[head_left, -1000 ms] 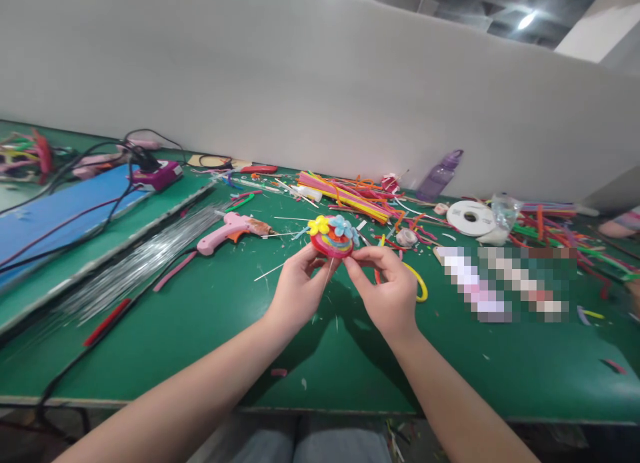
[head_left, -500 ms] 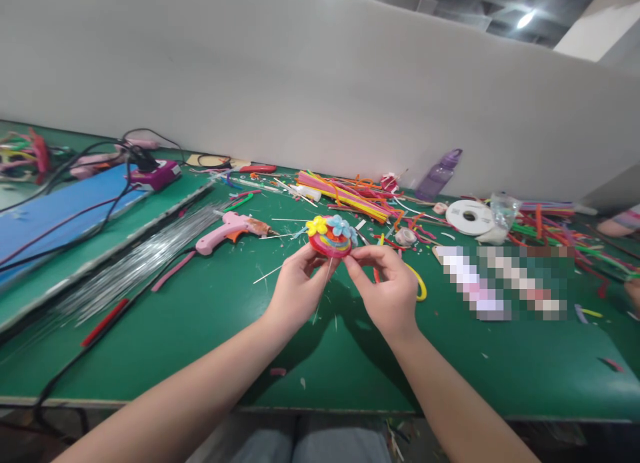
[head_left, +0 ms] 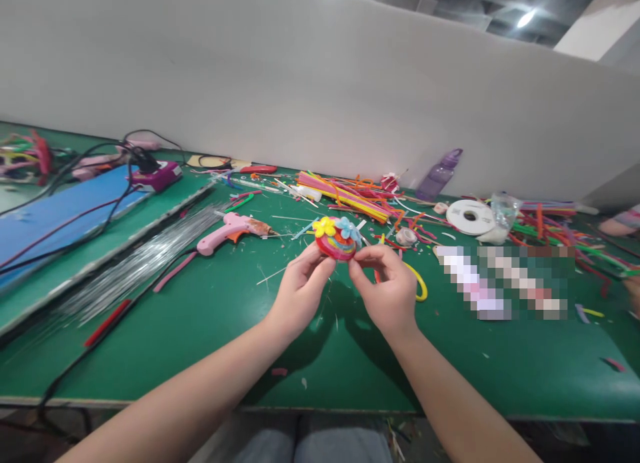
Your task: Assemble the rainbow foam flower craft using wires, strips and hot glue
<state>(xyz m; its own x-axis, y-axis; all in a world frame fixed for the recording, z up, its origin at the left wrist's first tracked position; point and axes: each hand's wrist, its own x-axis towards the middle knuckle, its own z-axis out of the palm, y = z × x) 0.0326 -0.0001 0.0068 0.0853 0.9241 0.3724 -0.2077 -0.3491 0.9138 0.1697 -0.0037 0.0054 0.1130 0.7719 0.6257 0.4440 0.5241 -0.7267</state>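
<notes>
Between my two hands, above the green table (head_left: 350, 383), is a small round craft piece (head_left: 336, 248) coiled from fuzzy red, pink, yellow and blue stems. A yellow flower (head_left: 325, 227) and light blue flowers (head_left: 345, 228) sit on its top. My left hand (head_left: 303, 286) pinches its left side, fingers closed. From the right, my right hand (head_left: 385, 290) grips its edge between thumb and forefinger. My fingers hide its underside. Left of my hands a pink glue gun (head_left: 235, 231) lies on its side.
Clear thin sticks (head_left: 145, 256) lie at left beside a blue board (head_left: 65, 203) and a purple power block (head_left: 157, 175). Behind my hands are fuzzy stems (head_left: 345, 196), a tape roll (head_left: 406, 236), a white spool (head_left: 470, 216) and a purple bottle (head_left: 440, 175). Another person's hand (head_left: 620, 223) shows at far right.
The flowered piece has moved slightly to the right and tilted, showing more of its coloured coils. My left hand has shifted right with it; both hands keep hold.
</notes>
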